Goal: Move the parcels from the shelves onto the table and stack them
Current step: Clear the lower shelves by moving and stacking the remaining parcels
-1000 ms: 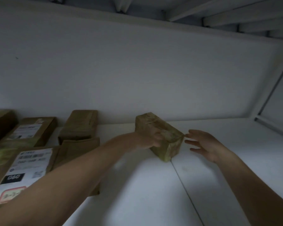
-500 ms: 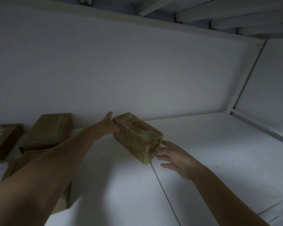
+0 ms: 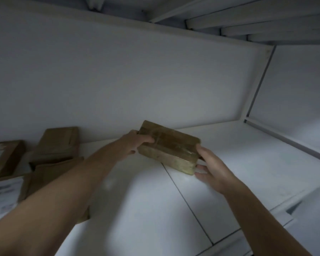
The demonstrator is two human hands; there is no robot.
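The small brown oblong cardboard parcel (image 3: 169, 148), wrapped w/ clear tape, is lying diagonally on the white shelf (image 3: 248, 163). Its far end is pointing toward the pale back wall (image 3: 118, 80) and its near end is sitting just over the dark seam (image 3: 183, 196) btw. two shelf panels. I cannot tell if it is resting fully on the shelf or is being raised a little at one end.

The left grip (image 3: 135, 145) is taking the parcel's far-left end. Its thumb is lying over the top face and the other fingers are curling round the end, so this grip is closing on the parcel. The right grip (image 3: 213, 169) is meeting the opposite, near-right end w/ fingers spread and almost straight. Its thumb is touching the top corner and the fingertips are pressing the end face, enclosing nothing. So the parcel is lying btw. the two grips, one at each short end.

In my judgement this two-sided hold is clamping the parcel lengthwise, since the taped surface is prob. slippery and both arms are reaching far in. The step in hand is prob. the lift-off, before carrying it to the tabletop, which is not in view.

To the left, well apart, a plain brown box (image 3: 57, 143) and labelled parcels (image 3: 2, 189) are waiting on the same shelf.
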